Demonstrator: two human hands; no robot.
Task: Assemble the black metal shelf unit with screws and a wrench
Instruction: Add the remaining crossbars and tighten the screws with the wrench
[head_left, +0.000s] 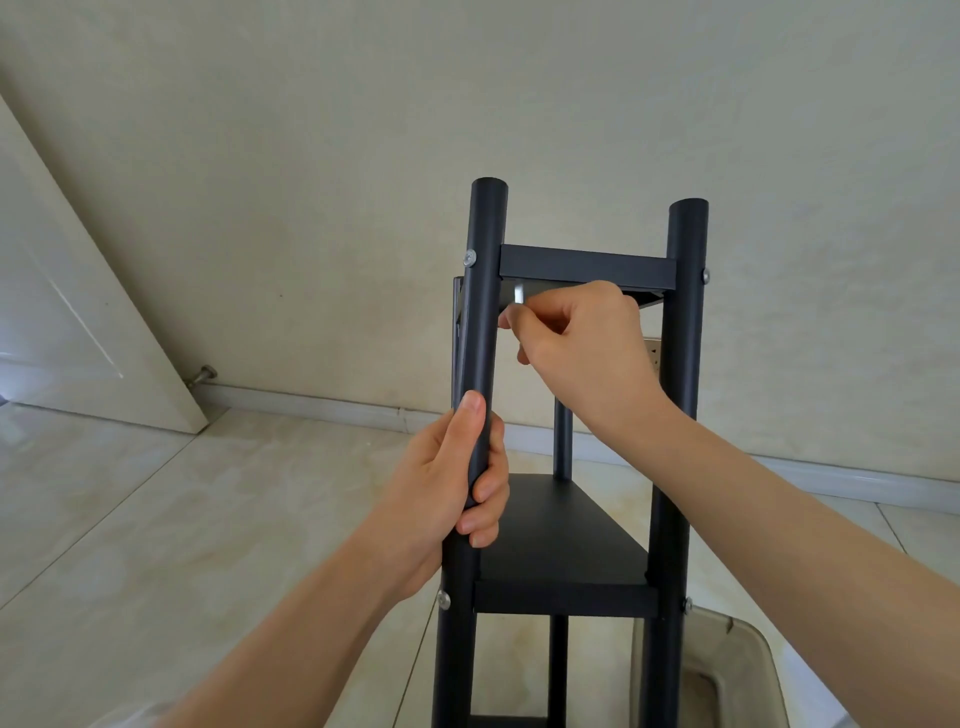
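Observation:
The black metal shelf unit (587, 270) stands upright in front of me, with two round front posts and flat black shelves between them. Silver screw heads (470, 258) show on the posts at each shelf level. My left hand (457, 488) grips the left front post (480, 322) between the two shelves. My right hand (576, 343) reaches under the top shelf and pinches a small silver wrench (518, 293) close behind that post. The wrench's tip is hidden behind the post and the shelf.
Pale tiled floor (182, 519) spreads to the left, meeting a cream wall (363, 156) with a skirting board. A white door (67, 322) leans open at far left, with a doorstop (202, 375) beside it. A beige plastic container (737, 670) sits at lower right behind the shelf.

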